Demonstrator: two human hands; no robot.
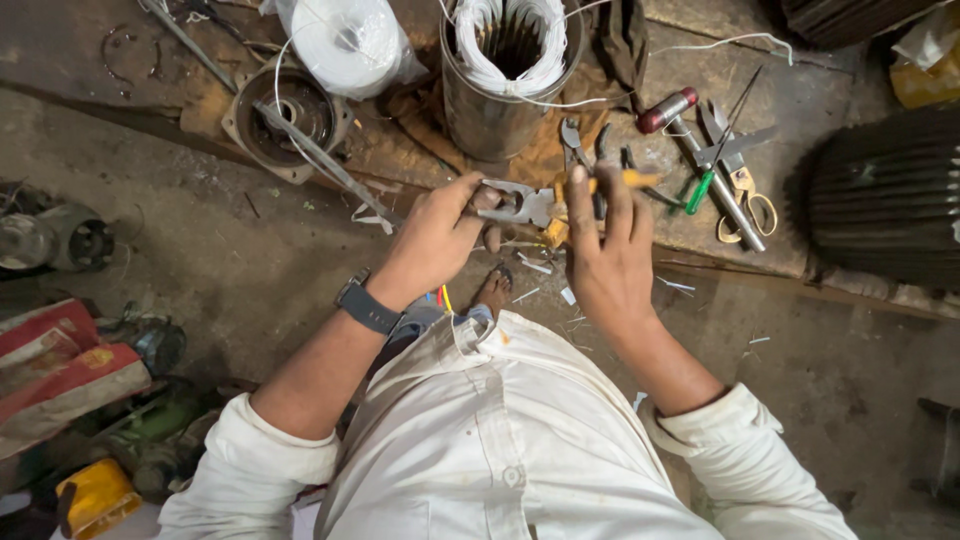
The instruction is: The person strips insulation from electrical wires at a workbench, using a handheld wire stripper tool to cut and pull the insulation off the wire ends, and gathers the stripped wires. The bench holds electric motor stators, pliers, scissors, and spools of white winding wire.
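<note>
My left hand point(435, 240) is closed around the grey metal head of a pair of pliers point(520, 203), thumb and fingers clamped on it, held above the floor in front of my chest; my right hand point(605, 250) is curled shut on the pliers' yellow-orange handles point(630, 180), index finger raised along them, so both hands grip the 1 tool between them; a dark watch point(365, 305) sits on my left wrist; white sleeves pushed up on both arms; my sandalled foot point(493, 290) shows just below the hands on the dusty concrete floor point(250, 250), with small white scraps scattered near it; beyond the hands lies a raised slab point(800, 110) carrying a metal motor stator point(505, 80) with white winding wire looped over its top rim, standing upright just behind the pliers; to its left a white spool of wire point(350, 40) in clear wrap, and a round motor end cover point(285, 115) with a long metal rod across it; to the right of the stator a red-handled tool point(668, 108), a green-handled screwdriver point(700, 190) and scissors point(745, 195) with yellowish handles lie close together, well clear of my fingers; a dark ribbed motor body point(885, 195) sits at far right; red cloth point(60, 370) and a yellow object point(95, 495) lie at lower left.
</note>
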